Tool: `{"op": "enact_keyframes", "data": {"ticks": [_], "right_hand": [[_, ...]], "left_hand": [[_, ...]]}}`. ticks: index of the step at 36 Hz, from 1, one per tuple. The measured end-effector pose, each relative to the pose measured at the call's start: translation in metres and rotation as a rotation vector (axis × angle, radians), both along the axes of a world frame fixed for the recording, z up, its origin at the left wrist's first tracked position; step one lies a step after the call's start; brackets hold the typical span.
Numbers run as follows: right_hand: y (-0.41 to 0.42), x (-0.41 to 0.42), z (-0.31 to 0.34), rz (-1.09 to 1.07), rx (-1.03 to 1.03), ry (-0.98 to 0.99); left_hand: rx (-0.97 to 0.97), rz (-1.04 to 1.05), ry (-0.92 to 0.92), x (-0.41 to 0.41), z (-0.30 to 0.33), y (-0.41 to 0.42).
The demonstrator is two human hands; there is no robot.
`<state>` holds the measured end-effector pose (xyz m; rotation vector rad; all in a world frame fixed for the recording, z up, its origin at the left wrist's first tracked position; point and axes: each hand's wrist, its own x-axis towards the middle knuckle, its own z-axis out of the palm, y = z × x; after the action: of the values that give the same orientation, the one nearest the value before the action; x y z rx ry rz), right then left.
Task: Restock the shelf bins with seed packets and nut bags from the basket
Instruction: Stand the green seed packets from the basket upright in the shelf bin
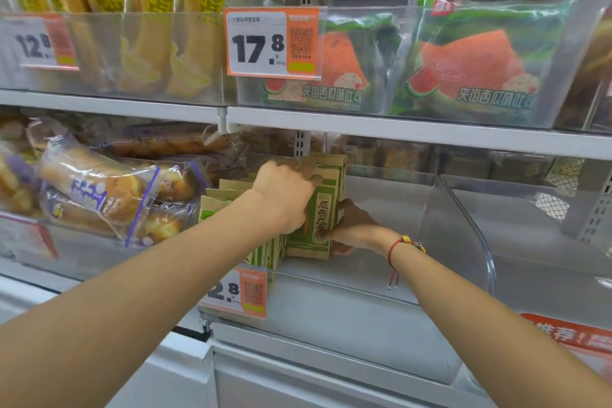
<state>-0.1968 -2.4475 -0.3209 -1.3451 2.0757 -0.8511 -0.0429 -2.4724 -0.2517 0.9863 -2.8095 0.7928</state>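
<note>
Head view: both hands work inside a clear shelf bin (364, 288) on the middle shelf, set around a standing stack of seed packets (323, 209). The left hand (284, 192) comes in from the lower left, its fingers curled over the top edge of the front packets and gripping them. The right hand (354, 228) lies lower, on the right flank of the stack, fingers wrapped around the packets' lower right edge and bracing them from that side. The packets stand upright, long axis vertical, faces toward the camera, at the left end of the bin; more of the same lean in a row just to their left (228, 195). To the right of the stack the bin floor runs bare up to a curved clear divider (463, 219). Both hands touch the stack, so neither has to reach; the coming move likely turns on pressing the stack leftward against the leaning row.

The packets are flat kraft-brown paper with a green panel and a vertical column of dark printed characters. An orange price tag (241, 291) hangs on the bin's front lip. The basket is not in view.
</note>
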Motion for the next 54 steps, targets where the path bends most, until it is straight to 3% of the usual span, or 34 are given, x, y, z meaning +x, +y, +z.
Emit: {"op": "enact_keyframes", "data": {"ticks": [8,14,20,24,29,35,39,43,50,52,54], "right_hand": [[0.035,0.021,0.040,0.041,0.159,0.191],[0.098,0.046,0.058,0.121,-0.136,0.529],[0.168,0.070,0.040,0.219,-0.430,0.639],[0.209,0.093,0.015,0.354,-0.301,0.719],[0.229,0.108,-0.035,0.601,0.160,0.637],[0.238,0.123,-0.115,0.625,0.402,0.540],[0.247,0.136,-0.160,0.593,0.429,0.434],[0.257,0.152,-0.198,0.501,0.364,0.418],[0.271,0.197,-0.233,0.591,0.209,0.356],[0.273,0.208,-0.238,0.558,0.201,0.322],[0.272,0.212,-0.240,0.485,0.232,0.219]], "left_hand": [[-0.073,-0.115,0.206,0.036,0.003,0.027],[0.034,-0.188,0.602,0.075,-0.005,0.072],[0.199,-0.129,0.854,0.120,-0.036,0.134],[0.392,-0.059,0.804,0.144,-0.066,0.165],[0.595,0.057,0.567,0.170,-0.117,0.187],[0.811,0.251,0.270,0.199,-0.191,0.188],[0.812,0.306,0.174,0.217,-0.247,0.189],[0.607,0.256,0.161,0.231,-0.290,0.196],[0.699,0.234,0.270,0.230,-0.297,0.194],[0.766,0.222,0.337,0.230,-0.293,0.189],[0.709,0.218,0.430,0.232,-0.291,0.184]]}}
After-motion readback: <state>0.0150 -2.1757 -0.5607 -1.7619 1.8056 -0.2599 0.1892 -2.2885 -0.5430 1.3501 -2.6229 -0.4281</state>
